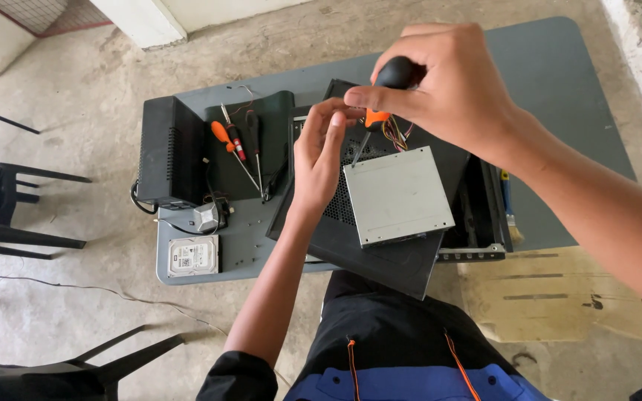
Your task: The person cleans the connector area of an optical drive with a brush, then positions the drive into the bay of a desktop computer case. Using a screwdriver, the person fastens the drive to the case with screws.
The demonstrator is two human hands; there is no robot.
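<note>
The right hand (pixel 451 85) is closed round the black-and-orange handle of a screwdriver (pixel 384 93), thumb and fingers wrapped on the grip, the shaft angled down to the upper left corner of a grey metal drive (pixel 397 194). The left hand (pixel 319 152) stands just beside the shaft, fingers loosely curled and together, its fingertips (pixel 336 111) near the orange collar of the tool; whether they touch it cannot be told. The drive lies flat on a dark computer case (pixel 380 260) that rests tilted across the near edge of the grey surface (pixel 559 74), with a bundle of coloured wires (pixel 397 135) just behind the drive. To the left, on a black panel (pixel 258 160), lie a second screwdriver (pixel 229 145) with an orange handle and a pair of pliers (pixel 255 148). A black box (pixel 171 152) stands at the far left of the surface, a bare hard disk (pixel 193 255) lies at its near left corner, and a small brush (pixel 510 208) lies to the right of the case.
</note>
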